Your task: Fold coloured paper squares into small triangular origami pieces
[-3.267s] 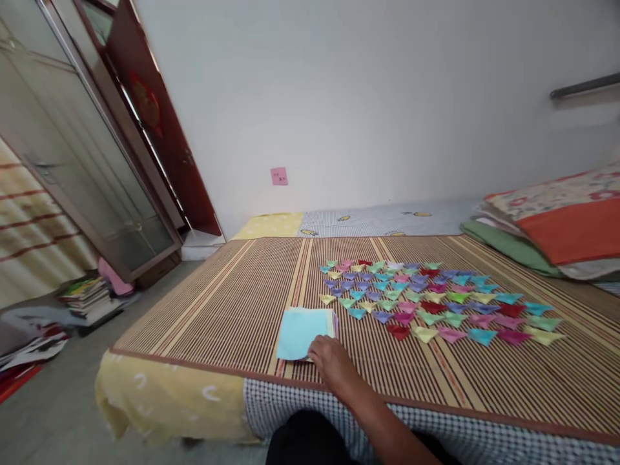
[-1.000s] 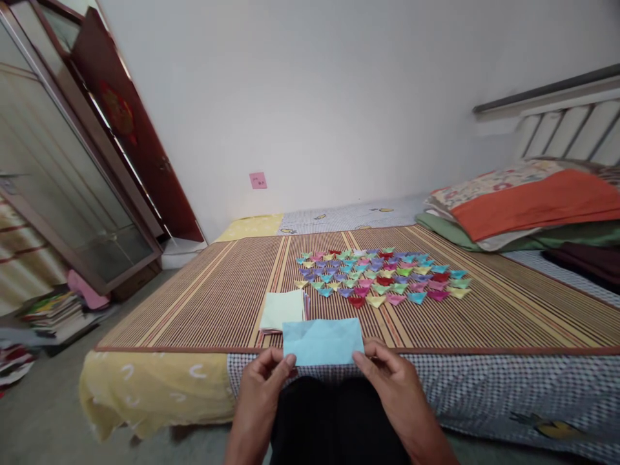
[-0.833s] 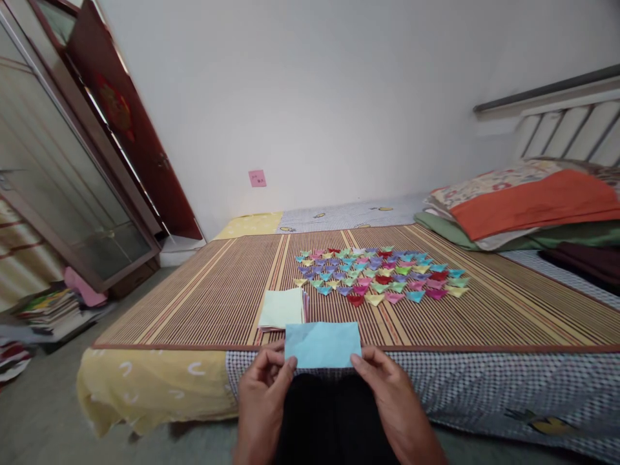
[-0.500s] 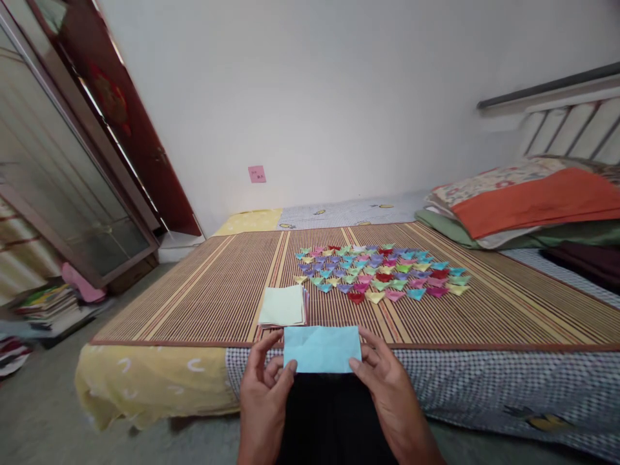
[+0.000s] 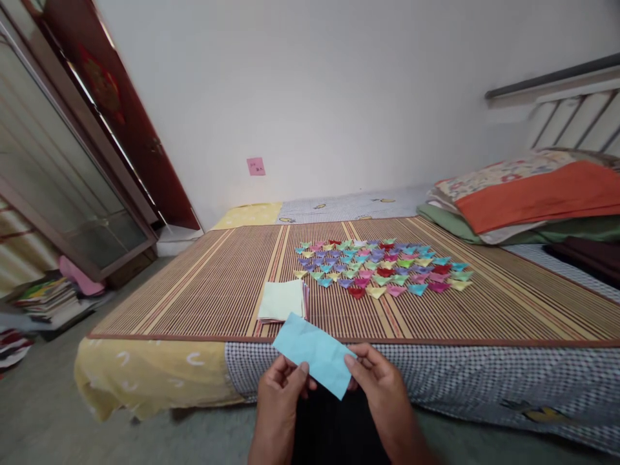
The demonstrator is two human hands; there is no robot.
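Observation:
A folded light-blue paper rectangle (image 5: 314,352) is held in front of the bed's near edge, tilted with its left end higher. My left hand (image 5: 285,394) pinches its lower edge between thumb and fingers. At its right end, my right hand (image 5: 380,381) grips it, thumb on top. Just beyond the paper, a stack of square paper sheets (image 5: 282,301), pale green on top, lies on the striped mat (image 5: 203,284). Farther right on the mat, several small folded paper pieces (image 5: 386,272) in many colours stand in rows.
Pillows and folded bedding (image 5: 533,194) lie at the right end of the bed, beside dark cloth (image 5: 588,255). A pink note (image 5: 256,166) is on the wall. Books (image 5: 46,297) are piled at the far left, near a glass-panelled door (image 5: 77,155).
The blue paper has turned from level to slanting down to the right. My left hand has moved right, from its left end to the lower edge. The view has shifted slightly.

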